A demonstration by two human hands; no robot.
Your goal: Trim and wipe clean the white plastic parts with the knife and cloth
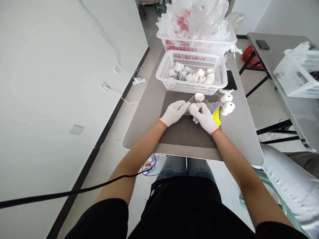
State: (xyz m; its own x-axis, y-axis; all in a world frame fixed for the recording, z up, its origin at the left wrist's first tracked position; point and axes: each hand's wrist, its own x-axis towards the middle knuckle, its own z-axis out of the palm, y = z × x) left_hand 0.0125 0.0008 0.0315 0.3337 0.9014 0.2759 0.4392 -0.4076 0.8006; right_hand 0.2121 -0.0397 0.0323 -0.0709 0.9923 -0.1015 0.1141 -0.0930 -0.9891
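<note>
My left hand [175, 113] and my right hand [204, 118] wear white knitted gloves with orange cuffs. They meet over a dark mat [184, 134] on the table, with the fingertips of both closed together. Whatever lies between the fingers is white against white and I cannot make it out. A grey cloth [213, 107] is spread beneath and behind the hands. Just beyond them stands a small white cup-shaped piece [199, 97]. Something yellow [216, 117] shows beside my right wrist.
Behind the mat, a white basket [190, 87] holds several white cup-shaped pieces. Farther back stands another basket [199, 44] full of plastic bags. Stacked white pieces [227, 108] and a phone [230, 80] lie at the right. A black cable [99, 184] crosses my left arm.
</note>
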